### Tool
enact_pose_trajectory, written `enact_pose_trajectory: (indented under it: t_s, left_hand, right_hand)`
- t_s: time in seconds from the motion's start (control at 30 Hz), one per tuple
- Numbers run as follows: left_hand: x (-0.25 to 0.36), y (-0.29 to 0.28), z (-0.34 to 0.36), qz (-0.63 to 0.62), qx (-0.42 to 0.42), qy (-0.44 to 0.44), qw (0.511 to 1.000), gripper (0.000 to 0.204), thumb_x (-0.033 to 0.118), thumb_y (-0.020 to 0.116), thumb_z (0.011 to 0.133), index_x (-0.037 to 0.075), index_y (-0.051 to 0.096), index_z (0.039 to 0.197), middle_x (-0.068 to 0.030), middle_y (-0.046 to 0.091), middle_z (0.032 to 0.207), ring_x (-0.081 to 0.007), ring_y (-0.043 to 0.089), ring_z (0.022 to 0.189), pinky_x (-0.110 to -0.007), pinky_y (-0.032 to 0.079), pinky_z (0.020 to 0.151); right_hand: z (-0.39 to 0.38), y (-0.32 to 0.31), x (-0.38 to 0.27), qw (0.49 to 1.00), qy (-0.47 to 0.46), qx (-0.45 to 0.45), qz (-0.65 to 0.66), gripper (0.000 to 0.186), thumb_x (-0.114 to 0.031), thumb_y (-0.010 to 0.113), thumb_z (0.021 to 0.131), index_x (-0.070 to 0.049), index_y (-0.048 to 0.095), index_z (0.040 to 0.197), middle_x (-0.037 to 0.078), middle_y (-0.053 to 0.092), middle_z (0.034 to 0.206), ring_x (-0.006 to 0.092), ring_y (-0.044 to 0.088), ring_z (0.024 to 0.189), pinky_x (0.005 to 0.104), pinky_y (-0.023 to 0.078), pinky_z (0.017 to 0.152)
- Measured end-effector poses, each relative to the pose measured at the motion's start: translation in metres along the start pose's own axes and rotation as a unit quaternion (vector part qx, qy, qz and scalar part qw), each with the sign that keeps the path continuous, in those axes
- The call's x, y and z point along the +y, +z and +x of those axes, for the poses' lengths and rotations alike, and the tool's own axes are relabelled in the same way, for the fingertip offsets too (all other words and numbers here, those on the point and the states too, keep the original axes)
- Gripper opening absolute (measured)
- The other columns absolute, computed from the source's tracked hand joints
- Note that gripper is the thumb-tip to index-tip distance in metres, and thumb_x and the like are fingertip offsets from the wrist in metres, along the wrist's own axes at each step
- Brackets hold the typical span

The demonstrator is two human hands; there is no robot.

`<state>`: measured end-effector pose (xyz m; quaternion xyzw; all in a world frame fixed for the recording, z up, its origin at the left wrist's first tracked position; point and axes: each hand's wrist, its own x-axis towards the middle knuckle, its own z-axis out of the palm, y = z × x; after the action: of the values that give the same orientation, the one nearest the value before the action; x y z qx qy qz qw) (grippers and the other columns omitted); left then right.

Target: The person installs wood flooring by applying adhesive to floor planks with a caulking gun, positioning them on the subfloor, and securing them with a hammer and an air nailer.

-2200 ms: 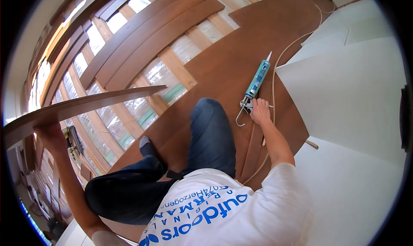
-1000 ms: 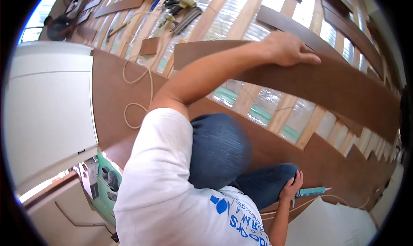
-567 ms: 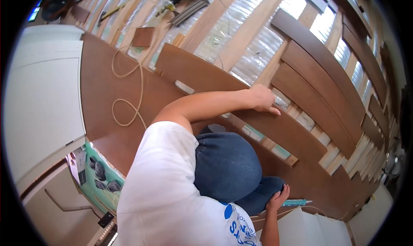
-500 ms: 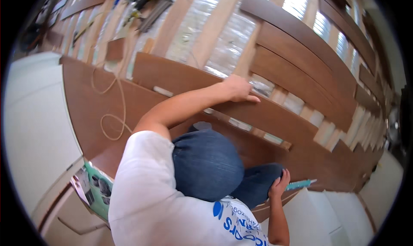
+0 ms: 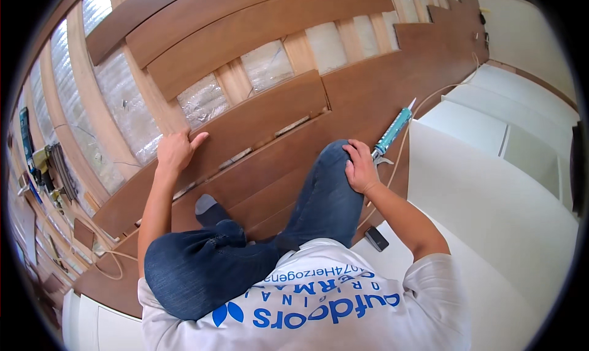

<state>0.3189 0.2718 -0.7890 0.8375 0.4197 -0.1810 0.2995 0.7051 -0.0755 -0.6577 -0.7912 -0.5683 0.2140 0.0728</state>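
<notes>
Left of centre, the left hand [image 5: 176,150], thumb spread, touches a floorboard [image 5: 257,116], grip unclear; right of centre, the right hand [image 5: 362,167], half-open, empty, rests on a knee [image 5: 331,161]

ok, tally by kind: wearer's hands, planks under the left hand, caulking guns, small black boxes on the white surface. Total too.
Hands: 2 (left hand, right hand)
Plank under the left hand: 1
Caulking gun: 1
Small black box: 1
Total: 5
</notes>
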Motion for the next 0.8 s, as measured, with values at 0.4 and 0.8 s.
enact_pose_trajectory:
  t_s: [0.4,0.8]
  left_hand:
    - [-0.1,0.038,-0.081,-0.06,0.318,-0.03,0.946,0.015,0.019,0.069,0.101,0.008,0.073,0.109,-0.0163,0.064,0.111,-0.0367,0.062,0.102,-0.046,0.05,0.092]
    - [-0.104,0.079,-0.08,-0.029,0.353,0.001,0.935,0.02,0.024,0.063,0.105,0.006,0.069,0.097,-0.0127,0.065,0.098,-0.0353,0.06,0.094,-0.046,0.048,0.084]
  right_hand:
    - [-0.002,-0.001,0.011,0.999,-0.003,-0.006,0.031,0.048,-0.011,0.059,0.084,-0.004,0.058,0.132,0.023,0.051,0.14,0.0463,0.049,0.129,0.0524,0.041,0.113]
    - [-0.013,0.002,0.017,0.999,-0.003,0.008,0.035,0.049,-0.011,0.058,0.085,-0.005,0.058,0.133,0.022,0.051,0.141,0.0457,0.049,0.13,0.0515,0.041,0.115]
